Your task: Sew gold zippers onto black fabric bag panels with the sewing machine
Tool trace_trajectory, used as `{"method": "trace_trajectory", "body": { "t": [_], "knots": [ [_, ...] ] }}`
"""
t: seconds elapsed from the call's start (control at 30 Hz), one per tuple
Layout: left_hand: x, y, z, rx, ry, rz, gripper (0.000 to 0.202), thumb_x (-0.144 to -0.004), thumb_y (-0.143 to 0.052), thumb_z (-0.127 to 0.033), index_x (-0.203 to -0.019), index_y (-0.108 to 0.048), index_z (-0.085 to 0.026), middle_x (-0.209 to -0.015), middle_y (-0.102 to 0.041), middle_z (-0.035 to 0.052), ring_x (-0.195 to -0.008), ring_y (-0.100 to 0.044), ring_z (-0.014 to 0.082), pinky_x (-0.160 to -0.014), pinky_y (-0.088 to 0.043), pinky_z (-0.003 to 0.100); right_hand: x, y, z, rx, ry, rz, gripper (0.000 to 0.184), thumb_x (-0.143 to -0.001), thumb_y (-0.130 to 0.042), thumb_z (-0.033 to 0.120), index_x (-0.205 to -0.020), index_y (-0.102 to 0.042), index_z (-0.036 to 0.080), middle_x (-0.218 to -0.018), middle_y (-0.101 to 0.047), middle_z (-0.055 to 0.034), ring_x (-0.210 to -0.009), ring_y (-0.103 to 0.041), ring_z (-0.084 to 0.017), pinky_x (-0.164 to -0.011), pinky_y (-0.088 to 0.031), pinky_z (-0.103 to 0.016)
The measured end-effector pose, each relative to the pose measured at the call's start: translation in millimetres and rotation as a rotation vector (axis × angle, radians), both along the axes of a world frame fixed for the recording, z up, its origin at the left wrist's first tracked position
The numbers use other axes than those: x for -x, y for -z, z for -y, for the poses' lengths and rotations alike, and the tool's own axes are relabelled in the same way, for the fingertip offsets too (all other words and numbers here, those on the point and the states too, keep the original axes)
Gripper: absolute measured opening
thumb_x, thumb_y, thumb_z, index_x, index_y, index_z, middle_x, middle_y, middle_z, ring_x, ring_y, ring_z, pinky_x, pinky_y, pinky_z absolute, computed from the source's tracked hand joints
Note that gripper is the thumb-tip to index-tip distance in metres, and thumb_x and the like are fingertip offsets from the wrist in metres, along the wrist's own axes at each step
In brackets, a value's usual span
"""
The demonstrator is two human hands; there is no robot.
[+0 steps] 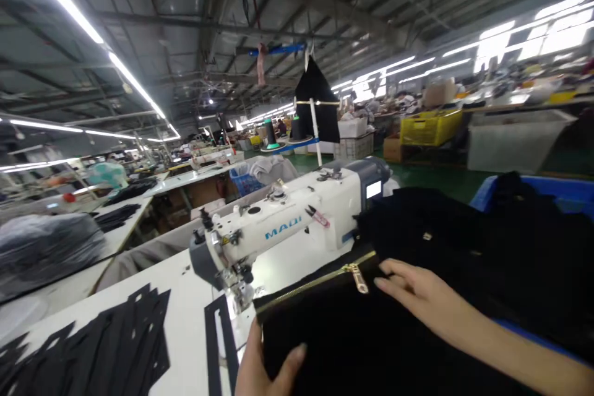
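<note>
A black fabric panel [334, 334] with a gold zipper [306, 288] along its upper edge is stretched between my hands. The gold zipper pull [359, 278] hangs near the zipper's right end. My left hand [271, 365] grips the panel's left side, thumb on top and the other fingers partly hidden behind it. At the upper right corner, my right hand [417, 291] pinches the cloth between thumb and fingers. Just beyond the panel stands a white sewing machine [278, 223]; the zipper's left end is close to its needle area [241, 291]. A pair of thread snips [318, 216] lies against the machine arm.
Black strips [102, 346] lie piled on the white table at left, and a slotted black strip [214, 346] lies nearer the machine. More black cloth [427, 223] is heaped at right, by a blue bin [485, 192]. Thread cones [270, 133] stand behind the machine.
</note>
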State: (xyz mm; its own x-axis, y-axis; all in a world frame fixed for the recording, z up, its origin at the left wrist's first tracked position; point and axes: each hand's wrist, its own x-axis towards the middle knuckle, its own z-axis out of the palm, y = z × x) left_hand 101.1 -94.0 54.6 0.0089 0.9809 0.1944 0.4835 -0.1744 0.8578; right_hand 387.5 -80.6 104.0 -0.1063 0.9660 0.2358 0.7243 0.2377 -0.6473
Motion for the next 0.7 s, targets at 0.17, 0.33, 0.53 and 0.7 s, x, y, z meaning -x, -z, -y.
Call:
{"method": "trace_trajectory", "body": {
  "t": [0.17, 0.33, 0.53, 0.7],
  "knots": [
    [61, 24.1, 24, -0.134, -0.13, -0.468, 0.056, -0.082, -0.048, -0.02, -0.135, -0.033, -0.026, -0.13, -0.049, 0.0104, -0.098, -0.06, 0.025, -0.082, -0.05, 0.041, 22, 58.9, -15, 0.05, -0.06, 0.301, 0.029, -0.088, -0.037, 0.032, -0.099, -0.062, 0.019, -0.085, -0.066, -0.0088, -0.08, -0.063, -0.028, -0.071, -0.048, -0.041],
    [42, -9.9, -5, -0.274, 0.093, -0.661, 0.023, -0.08, -0.053, -0.013, -0.097, -0.063, -0.025, -0.103, -0.061, 0.0055, -0.097, -0.057, 0.0251, -0.084, -0.046, 0.042, 39, 44.0, -30, -0.032, -0.296, 0.305, 0.006, -0.082, -0.054, 0.019, -0.082, -0.06, 0.019, -0.087, -0.059, -0.0052, -0.086, -0.056, -0.022, -0.076, -0.044, -0.034],
    [25, -9.2, -42, -0.073, 0.251, -0.634, 0.011, -0.075, -0.058, -0.01, -0.075, -0.061, -0.021, -0.085, -0.06, 0.0013, -0.085, -0.056, 0.0208, -0.079, -0.042, 0.036, 47, 68.2, -36, 0.019, -0.309, 0.198, 0.007, -0.079, -0.059, 0.014, -0.076, -0.056, 0.019, -0.091, -0.052, -0.0039, -0.088, -0.052, -0.019, -0.077, -0.043, -0.032],
    [32, -7.3, -37, -0.072, 0.282, -0.558, 0.01, -0.074, -0.059, -0.011, -0.072, -0.058, -0.021, -0.094, -0.057, 0.0031, -0.091, -0.053, 0.0212, -0.084, -0.041, 0.037, 49, 61.8, -27, -0.077, -0.312, 0.203, 0.011, -0.082, -0.049, 0.013, -0.074, -0.054, 0.019, -0.09, -0.051, -0.0058, -0.087, -0.05, -0.022, -0.077, -0.042, -0.038]
  ]
}}
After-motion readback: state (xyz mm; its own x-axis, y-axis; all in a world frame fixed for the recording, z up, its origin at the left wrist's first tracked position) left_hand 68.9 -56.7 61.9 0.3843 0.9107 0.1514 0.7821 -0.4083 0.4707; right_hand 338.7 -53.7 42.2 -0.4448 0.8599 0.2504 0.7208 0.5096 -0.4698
